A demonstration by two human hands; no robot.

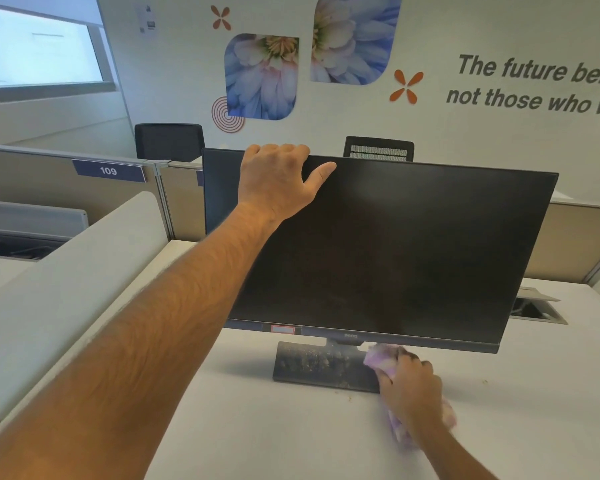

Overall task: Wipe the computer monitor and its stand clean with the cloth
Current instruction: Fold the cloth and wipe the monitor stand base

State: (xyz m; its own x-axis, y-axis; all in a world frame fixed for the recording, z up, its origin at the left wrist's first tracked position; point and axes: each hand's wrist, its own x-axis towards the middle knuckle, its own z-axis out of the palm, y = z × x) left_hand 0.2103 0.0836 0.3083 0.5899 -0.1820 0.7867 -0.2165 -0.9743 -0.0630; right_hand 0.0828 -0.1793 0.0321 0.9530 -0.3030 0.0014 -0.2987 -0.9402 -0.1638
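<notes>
A: Quick count from us, left to right: one left hand [278, 181], one black flat-screen monitor [378, 251], one dusty dark rectangular stand base [321, 365], one lilac cloth [381, 360], one right hand [411, 386].

B: Yep, we see the left hand's fingers hooked over the monitor's top edge, thumb spread on the screen. The right hand grips the bunched cloth against the base's right end. Bare white desk [257, 427] in front of the base.
</notes>
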